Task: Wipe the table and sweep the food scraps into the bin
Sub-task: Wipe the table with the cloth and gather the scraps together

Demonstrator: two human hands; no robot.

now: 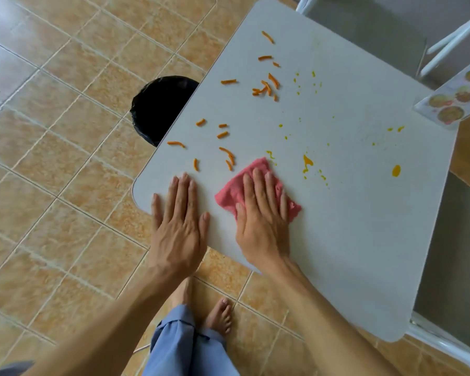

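Here the right hand (263, 213) presses flat, fingers straight, on the pink cloth (228, 195); the left hand (179, 221) lies flat on the tabletop (337, 240) beside it. A hasty stroke could flick the orange scraps (225, 151) past the bin (160, 109) under the left edge.

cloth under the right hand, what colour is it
Pink cloth, seen in the head view.

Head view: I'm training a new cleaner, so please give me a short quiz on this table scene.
1. True or false: the right hand lies flat on the pink cloth.
2. The black bin stands: A) on a chair; B) on the floor beside the table; C) on the table.
3. Fill in: the strip-shaped food scraps are coloured ____.
Key: 1 true; 2 B; 3 orange.
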